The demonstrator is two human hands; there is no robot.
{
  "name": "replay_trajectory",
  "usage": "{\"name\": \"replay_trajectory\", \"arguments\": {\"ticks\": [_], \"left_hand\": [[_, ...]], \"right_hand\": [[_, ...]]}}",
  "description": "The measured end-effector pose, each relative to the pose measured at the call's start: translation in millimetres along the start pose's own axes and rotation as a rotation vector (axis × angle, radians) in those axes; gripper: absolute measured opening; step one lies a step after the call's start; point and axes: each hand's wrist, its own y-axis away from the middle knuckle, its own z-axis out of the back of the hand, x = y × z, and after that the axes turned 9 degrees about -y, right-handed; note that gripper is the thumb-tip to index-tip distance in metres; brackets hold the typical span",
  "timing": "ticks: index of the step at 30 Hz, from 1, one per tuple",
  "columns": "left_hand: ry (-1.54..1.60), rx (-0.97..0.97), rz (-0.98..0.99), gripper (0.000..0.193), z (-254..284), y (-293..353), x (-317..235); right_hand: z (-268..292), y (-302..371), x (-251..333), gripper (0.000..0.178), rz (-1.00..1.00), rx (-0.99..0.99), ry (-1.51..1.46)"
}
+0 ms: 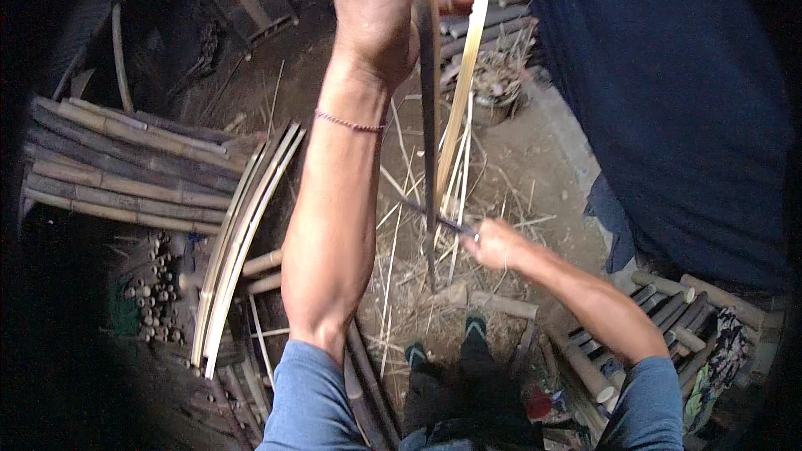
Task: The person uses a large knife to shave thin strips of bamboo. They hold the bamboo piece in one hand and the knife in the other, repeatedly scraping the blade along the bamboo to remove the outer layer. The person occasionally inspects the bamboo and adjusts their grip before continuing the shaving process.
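My left hand (380, 12) is raised at the top of the view, its fingers curled round a long bamboo strip (428, 75) with a dark outer face. Beside it a pale split bamboo length (466, 75) runs down from the upper edge; whether the two are joined cannot be made out. Lower down, my right hand (497, 246) is closed on the handle of a knife (447, 224). The thin knife blade points up and left and crosses the dark strip near its lower part. Whether it is cutting in is unclear.
Bamboo poles (125, 167) lie stacked at left, with split bamboo lengths (242, 259) leaning across them. Shavings (418, 284) litter the ground round my feet. At right hangs a dark cloth (668, 100); cut bamboo pieces (585, 372) lie below it.
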Motion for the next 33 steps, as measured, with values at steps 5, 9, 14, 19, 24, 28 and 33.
{"name": "replay_trajectory", "arguments": {"ticks": [5, 9, 14, 19, 24, 28, 33], "left_hand": [[0.043, -0.145, 0.281, 0.054, 26, 79, 101], [0.054, -0.295, 0.102, 0.060, 24, 95, 100], [0.228, -0.227, -0.167, 0.069, 47, 108, 108], [0.334, -0.012, -0.252, 0.065, 67, 111, 112], [0.366, 0.016, -0.253, 0.060, 73, 118, 105], [0.378, -0.084, -0.068, 0.059, 65, 96, 118], [0.032, 0.113, 0.174, 0.063, 78, 78, 199]], "right_hand": [[9, -39, -2, 0.041, -0.017, -0.008, -0.074], [22, -49, -4, 0.040, 0.014, 0.013, 0.039], [32, -56, -1, 0.036, 0.006, -0.099, 0.271], [48, -58, 25, 0.041, 0.212, -0.056, -0.119], [-15, -93, -24, 0.044, 0.083, 0.122, 0.051], [-86, -112, -92, 0.048, -0.049, 0.074, -0.063], [-95, -138, -95, 0.050, -0.061, 0.083, -0.129]]}}
